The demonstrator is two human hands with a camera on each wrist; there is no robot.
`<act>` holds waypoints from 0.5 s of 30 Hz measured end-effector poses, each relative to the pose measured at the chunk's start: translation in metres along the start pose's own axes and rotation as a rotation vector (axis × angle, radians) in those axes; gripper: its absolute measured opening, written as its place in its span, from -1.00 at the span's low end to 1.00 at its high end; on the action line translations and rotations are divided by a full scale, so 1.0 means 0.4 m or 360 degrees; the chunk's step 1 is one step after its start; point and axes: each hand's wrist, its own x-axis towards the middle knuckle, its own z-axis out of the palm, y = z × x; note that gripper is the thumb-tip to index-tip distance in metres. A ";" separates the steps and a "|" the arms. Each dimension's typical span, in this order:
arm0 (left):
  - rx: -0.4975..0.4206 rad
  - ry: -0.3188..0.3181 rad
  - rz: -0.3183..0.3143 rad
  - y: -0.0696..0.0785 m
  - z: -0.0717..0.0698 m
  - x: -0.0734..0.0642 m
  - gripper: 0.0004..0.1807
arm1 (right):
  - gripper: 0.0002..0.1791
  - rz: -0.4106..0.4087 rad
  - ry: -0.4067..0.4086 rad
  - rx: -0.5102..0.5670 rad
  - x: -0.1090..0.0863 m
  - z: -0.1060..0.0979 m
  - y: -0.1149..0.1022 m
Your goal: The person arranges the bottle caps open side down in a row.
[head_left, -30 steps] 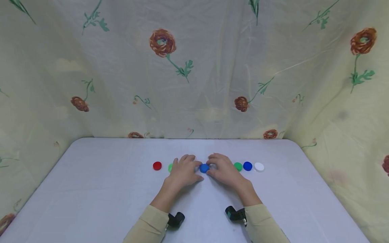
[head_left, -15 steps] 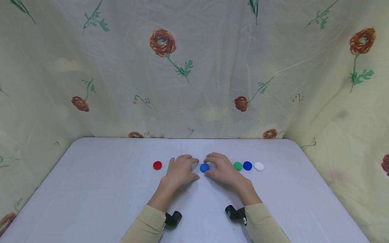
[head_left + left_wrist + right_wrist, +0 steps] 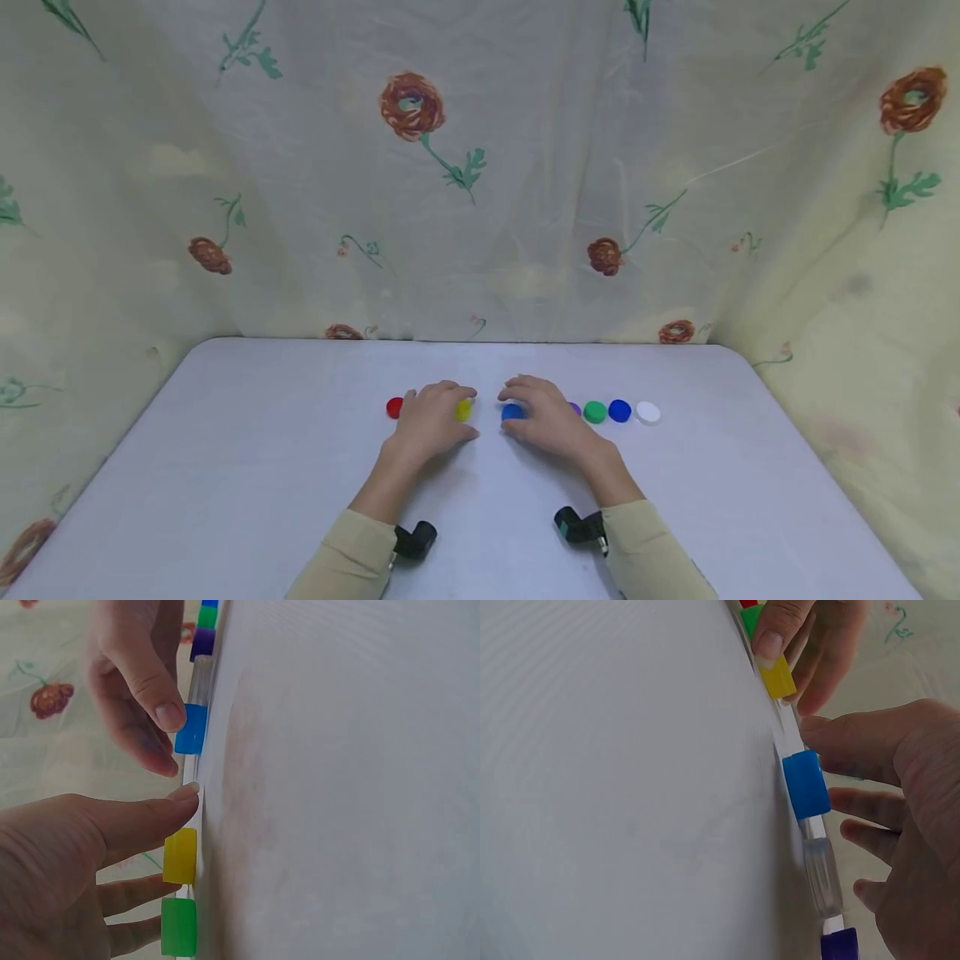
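A row of round plastic caps runs across the white table. My left hand is over the left part of the row, its thumb and fingers spread around a yellow cap. In the left wrist view a green cap sits beside the yellow one, near the fingers. My right hand arches around a blue cap, thumb on the near side and fingers on the far side. Its thumb tip is close to the blue cap; contact is unclear. A clear cap stands beside the blue one, hidden by the hand in the head view.
To the left lies a red cap. Right of my right hand are a partly hidden purple cap, a green cap, a dark blue cap and a white cap. A flowered curtain hangs behind and beside the table.
My left hand has moved left, away from the blue cap, and the yellow cap now shows between its thumb and fingers. The right hand barely moved. The head view shifted slightly.
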 end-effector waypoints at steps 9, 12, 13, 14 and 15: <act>0.0004 0.0025 -0.0017 -0.021 -0.020 -0.008 -0.41 | -0.59 -0.0043 -0.0003 0.0033 0.026 0.014 -0.027; 0.0034 0.0051 -0.0007 -0.030 -0.025 -0.007 -0.43 | -0.60 -0.0029 -0.0016 0.0044 0.035 0.022 -0.036; 0.0042 0.0059 -0.0004 -0.032 -0.027 -0.007 -0.44 | -0.60 -0.0028 -0.0017 0.0042 0.038 0.026 -0.039; 0.0048 0.0071 0.0002 -0.034 -0.028 -0.006 -0.45 | -0.61 -0.0030 -0.0018 0.0042 0.042 0.029 -0.041; 0.0055 0.0080 0.0005 -0.036 -0.029 -0.006 -0.46 | -0.61 -0.0037 -0.0014 0.0043 0.045 0.032 -0.045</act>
